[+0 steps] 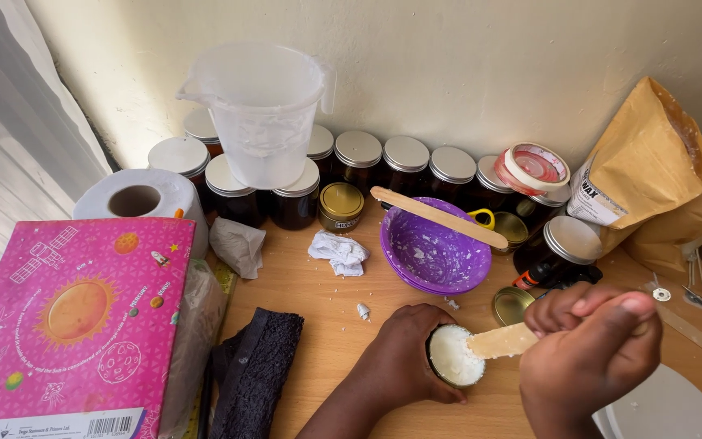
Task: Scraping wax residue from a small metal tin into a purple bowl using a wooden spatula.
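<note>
My left hand (396,362) wraps around a small round jar (455,356) full of white wax, holding it on the wooden table (318,313). A flat wooden stick (501,341) is gripped in my right hand (591,358), and its tip rests on the wax surface at the jar's right edge. Just behind the jar sits a purple bowl (436,252) smeared with white residue, with another wooden stick (439,217) lying across its rim.
Dark glass jars with silver lids (383,162) line the wall. A clear plastic jug (262,114) stands on them. A pink box (71,325), a toilet roll (136,199), a black cloth (257,370), crumpled tissue (339,250), brown paper bags (647,171) and loose gold lids (512,305) surround the work spot.
</note>
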